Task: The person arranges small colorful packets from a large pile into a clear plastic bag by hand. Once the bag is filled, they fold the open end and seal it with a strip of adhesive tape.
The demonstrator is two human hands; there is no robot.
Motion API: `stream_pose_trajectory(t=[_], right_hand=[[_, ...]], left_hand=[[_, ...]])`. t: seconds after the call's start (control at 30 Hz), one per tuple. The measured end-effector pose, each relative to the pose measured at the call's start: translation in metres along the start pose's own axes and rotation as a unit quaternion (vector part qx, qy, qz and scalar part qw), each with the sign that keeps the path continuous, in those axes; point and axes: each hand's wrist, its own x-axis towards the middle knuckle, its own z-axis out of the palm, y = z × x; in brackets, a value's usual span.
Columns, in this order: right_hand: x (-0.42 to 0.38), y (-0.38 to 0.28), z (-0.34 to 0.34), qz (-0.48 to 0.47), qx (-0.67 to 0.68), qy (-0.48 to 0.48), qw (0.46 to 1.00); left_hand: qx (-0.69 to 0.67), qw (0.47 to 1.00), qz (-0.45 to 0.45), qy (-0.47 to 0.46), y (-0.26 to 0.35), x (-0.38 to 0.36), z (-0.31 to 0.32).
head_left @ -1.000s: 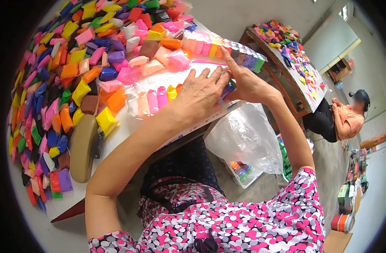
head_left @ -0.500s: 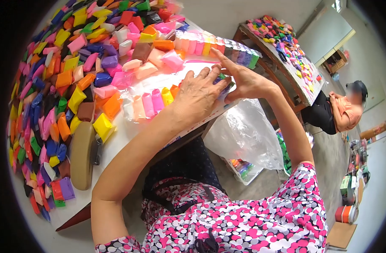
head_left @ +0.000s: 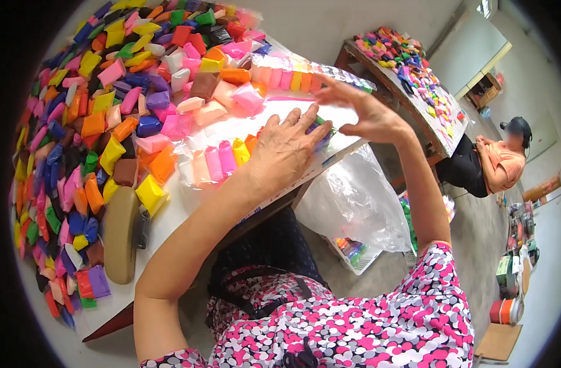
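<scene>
My left hand (head_left: pixel 283 147) lies with fingers stretched over a row of coloured packets (head_left: pixel 216 161) in a clear plastic sleeve. Pink, yellow and orange packets show left of the hand; green and blue ones peek out past its fingertips. Its palm hides the middle of the row. To the right, my right hand (head_left: pixel 369 113) is raised with thumb and fingers apart and nothing in them. Beyond both hands a second sleeved row of packets (head_left: pixel 286 76) lies on the white tabletop (head_left: pixel 280 107).
A big heap of loose coloured packets (head_left: pixel 96 122) covers the table's left side. Beside it lies a tan curved object (head_left: pixel 119 236). A clear plastic bag (head_left: pixel 360 199) hangs by the table edge above a white basket (head_left: pixel 357 260). Another piled table (head_left: pixel 409 80) and a seated person (head_left: pixel 501 159) are at right.
My right hand has drawn away from the left hand and the row's end, moving slightly right with its fingers spreading. My left hand stays on the row.
</scene>
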Motion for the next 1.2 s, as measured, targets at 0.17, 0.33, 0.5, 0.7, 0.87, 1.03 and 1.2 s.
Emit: stream_pose_trajectory(t=[0.17,0.33,0.5,0.7,0.87,1.03,1.2], right_hand=[[0.058,-0.01,0.014,-0.064,-0.191,0.052,0.978],[0.108,-0.006,0.034,-0.016,-0.214,-0.041,0.976],[0.124,0.016,0.043,-0.04,-0.231,-0.022,0.972],[0.12,0.01,0.04,-0.021,-0.197,-0.042,0.979],[0.11,0.013,0.042,-0.07,-0.189,0.002,0.979],[0.091,-0.007,0.035,-0.035,-0.124,-0.007,0.992],[0.081,-0.011,0.037,-0.041,-0.1,0.0,0.994]], left_hand=[[-0.005,0.999,-0.024,-0.024,0.003,-0.001,-0.003],[-0.014,1.0,-0.012,-0.013,0.001,-0.001,0.002],[-0.009,1.0,-0.002,0.007,0.002,-0.001,0.003],[-0.001,1.0,-0.004,0.006,0.002,-0.001,0.004],[-0.032,0.999,0.002,0.004,0.001,-0.002,0.003],[-0.042,0.999,0.006,0.009,0.003,-0.001,0.001],[-0.059,0.997,0.012,0.045,0.002,-0.003,0.003]])
